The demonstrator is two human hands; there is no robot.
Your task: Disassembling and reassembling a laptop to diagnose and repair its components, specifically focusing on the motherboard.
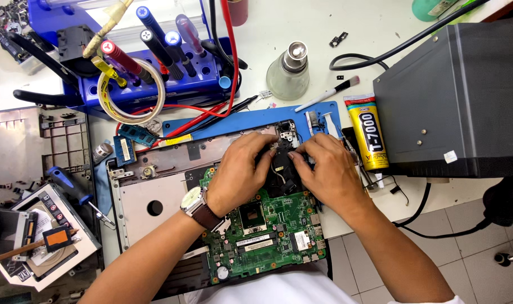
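Nearest: one green motherboard (265, 233), lying in the open laptop shell (149, 194) at the bench edge, just under the wrists.
Left hand (242, 171): fingers curled down onto a black part (280, 168) at the board's upper edge; a watch with a brown strap sits on the wrist.
Right hand (324, 169): fingertips pinched onto the same black part from the other side; both hands touch it, nearly meeting.
Grip: narrow on both; how firmly either holds the part cannot be told.
Under it: one blue mat (239, 123).
Right of hands: one yellow glue tube (368, 132), one dark box (456, 95).
Above: one glass bottle (289, 72), one blue tool rack (155, 73) with one tape roll (130, 101).
Left: one blue-handled screwdriver (70, 186), one drive caddy (42, 236).
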